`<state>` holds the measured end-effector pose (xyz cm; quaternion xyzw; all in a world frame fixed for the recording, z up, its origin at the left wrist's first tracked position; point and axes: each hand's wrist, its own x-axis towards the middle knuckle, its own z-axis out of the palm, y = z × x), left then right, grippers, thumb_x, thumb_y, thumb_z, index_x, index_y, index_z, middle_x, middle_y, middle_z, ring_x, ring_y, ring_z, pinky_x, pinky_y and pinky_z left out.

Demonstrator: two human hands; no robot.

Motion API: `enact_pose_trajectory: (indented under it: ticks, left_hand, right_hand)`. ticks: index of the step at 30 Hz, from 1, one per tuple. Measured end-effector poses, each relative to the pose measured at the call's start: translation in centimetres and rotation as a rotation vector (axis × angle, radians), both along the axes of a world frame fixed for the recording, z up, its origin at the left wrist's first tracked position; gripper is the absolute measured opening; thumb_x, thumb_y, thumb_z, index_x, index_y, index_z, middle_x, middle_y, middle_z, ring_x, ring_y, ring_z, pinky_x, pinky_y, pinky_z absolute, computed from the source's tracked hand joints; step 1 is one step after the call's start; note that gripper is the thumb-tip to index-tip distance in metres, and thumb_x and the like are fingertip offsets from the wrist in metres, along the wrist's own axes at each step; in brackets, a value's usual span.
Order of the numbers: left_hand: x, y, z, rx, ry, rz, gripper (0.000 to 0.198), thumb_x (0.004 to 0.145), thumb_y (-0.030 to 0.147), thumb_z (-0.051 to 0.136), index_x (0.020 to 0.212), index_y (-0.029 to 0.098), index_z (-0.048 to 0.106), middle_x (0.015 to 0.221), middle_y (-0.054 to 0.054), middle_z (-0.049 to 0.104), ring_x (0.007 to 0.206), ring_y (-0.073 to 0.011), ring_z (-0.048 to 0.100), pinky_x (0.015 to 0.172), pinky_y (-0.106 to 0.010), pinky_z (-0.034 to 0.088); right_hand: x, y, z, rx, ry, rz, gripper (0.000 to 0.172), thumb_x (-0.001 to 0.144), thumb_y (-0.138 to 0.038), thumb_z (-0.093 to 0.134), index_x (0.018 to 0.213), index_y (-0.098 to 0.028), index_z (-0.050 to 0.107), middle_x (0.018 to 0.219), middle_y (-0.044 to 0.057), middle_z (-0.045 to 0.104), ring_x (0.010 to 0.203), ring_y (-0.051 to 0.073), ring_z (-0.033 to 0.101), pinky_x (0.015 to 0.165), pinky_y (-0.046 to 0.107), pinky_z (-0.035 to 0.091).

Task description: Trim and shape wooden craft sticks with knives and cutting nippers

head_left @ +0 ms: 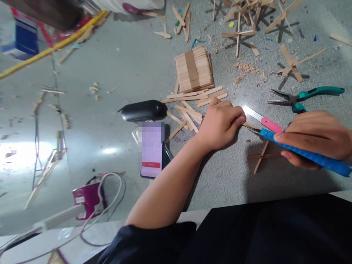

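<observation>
dark sleeve point(143, 242) | left hand point(220, 124) grip pinching craft stick point(249, 126) | right hand point(316, 137) grip clenched on blue tool point(308, 154), perhaps a cutter

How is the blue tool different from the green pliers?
The blue-handled tool is gripped in the right hand; the teal pliers lie untouched on the grey surface. The blue-handled tool has one straight handle; the teal pliers have two curved ones. Both have metal tips pointing left.

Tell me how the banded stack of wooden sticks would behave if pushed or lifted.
The stack of sticks would probably lift as one stiff block, since a band wraps it. Flat-sided, it should slide rather than roll. Likely light: thin wood.
</observation>
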<state>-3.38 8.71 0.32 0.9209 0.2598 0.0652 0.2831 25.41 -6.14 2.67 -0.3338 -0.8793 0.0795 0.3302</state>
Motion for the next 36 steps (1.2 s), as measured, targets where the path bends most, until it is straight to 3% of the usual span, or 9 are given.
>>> enact_pose_trajectory:
  ticks: [4,9,14,25,36]
  left_hand:
    - [0.0,0.0,0.0,-0.007,-0.001,0.006,0.036,0.117,0.042,0.05,0.09,0.025,0.067,0.079,-0.004,0.067,0.087,-0.0281,0.065,0.094,-0.051,0.039]
    - [0.0,0.0,0.1,-0.006,0.0,0.001,0.037,0.116,0.043,0.049,0.091,0.024,0.067,0.079,-0.005,0.067,0.087,-0.0284,0.065,0.094,-0.051,0.039]
    - [-0.1,-0.1,0.0,-0.002,-0.01,0.012,0.037,0.116,0.043,0.049,0.091,0.024,0.068,0.078,-0.004,0.066,0.085,-0.0277,0.064,0.093,-0.051,0.038]
    - [0.0,-0.1,0.0,0.021,-0.006,-0.002,0.038,0.116,0.043,0.047,0.092,0.023,0.068,0.078,-0.004,0.065,0.084,-0.0269,0.063,0.092,-0.05,0.038]
    - [-0.1,-0.1,-0.2,0.025,-0.017,-0.005,0.037,0.116,0.042,0.047,0.092,0.023,0.068,0.078,-0.004,0.066,0.084,-0.0266,0.063,0.093,-0.05,0.037]
  right_hand:
    - [-0.5,0.0,-0.5,0.071,-0.034,-0.02,0.038,0.112,-0.021,0.077,0.148,-0.019,0.069,0.097,0.001,0.087,0.076,0.018,0.08,0.067,0.035,0.061]
    - [-1.0,-0.5,-0.9,-0.001,-0.014,-0.009,0.026,0.119,-0.018,0.07,0.145,-0.022,0.071,0.089,-0.006,0.083,0.074,0.015,0.074,0.069,0.036,0.054]
    - [-1.3,-0.7,-1.5,0.066,-0.036,-0.02,0.022,0.123,-0.027,0.064,0.143,-0.026,0.072,0.089,-0.005,0.079,0.071,0.016,0.068,0.067,0.037,0.049]
    - [-0.9,-0.9,-1.1,0.008,-0.096,-0.002,0.028,0.123,-0.028,0.065,0.151,-0.026,0.069,0.093,-0.005,0.079,0.076,0.016,0.07,0.07,0.037,0.05]
    - [-1.0,-0.8,-1.1,0.026,-0.034,-0.023,0.021,0.125,-0.027,0.063,0.143,-0.025,0.073,0.09,-0.005,0.08,0.074,0.016,0.067,0.066,0.038,0.044]
